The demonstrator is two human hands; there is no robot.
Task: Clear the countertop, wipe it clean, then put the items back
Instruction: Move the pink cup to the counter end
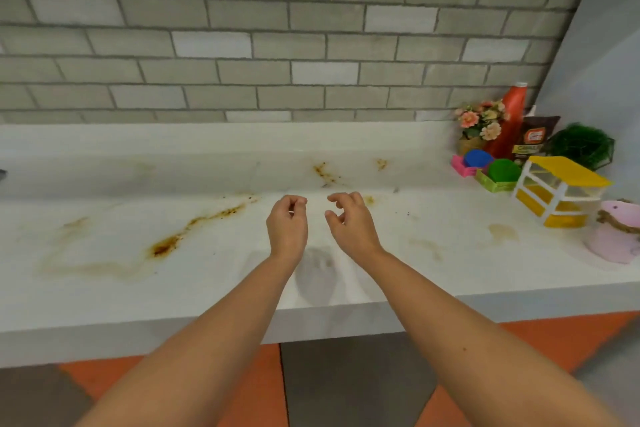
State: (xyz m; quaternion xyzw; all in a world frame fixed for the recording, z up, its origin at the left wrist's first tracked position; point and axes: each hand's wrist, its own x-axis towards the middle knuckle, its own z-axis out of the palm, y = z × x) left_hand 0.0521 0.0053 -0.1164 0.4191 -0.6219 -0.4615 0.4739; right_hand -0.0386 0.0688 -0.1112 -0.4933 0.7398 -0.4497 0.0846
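Over the stained countertop (104, 288), the left hand (287, 224) and the right hand (351, 224) hovered loosely curled, holding nothing, while the yellow drawer box (557, 191) and red bottle (512, 114) stood well right of them, probably to free the stains (166, 246) for wiping.

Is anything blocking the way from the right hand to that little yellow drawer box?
Nothing visible does. Between the right hand and the yellow drawer box lies only stained countertop.
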